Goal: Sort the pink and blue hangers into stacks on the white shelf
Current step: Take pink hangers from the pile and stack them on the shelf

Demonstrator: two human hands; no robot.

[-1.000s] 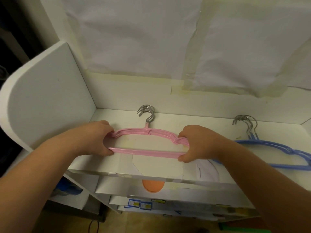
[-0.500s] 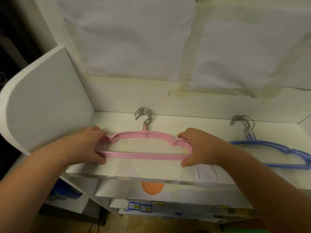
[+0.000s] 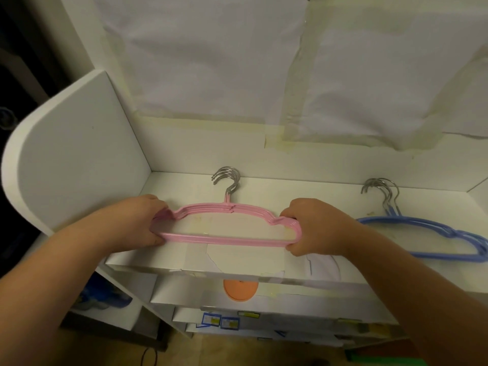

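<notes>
Left hand and right hand clamp the pink hangers at both ends; judged light, stiff, prone to sliding apart

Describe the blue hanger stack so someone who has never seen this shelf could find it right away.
Start at the white shelf under the taped paper. Toward its right end lies the blue hanger stack, untouched, hooks toward the wall. Unlike the pink hanger stack, no hands hold it.
</notes>
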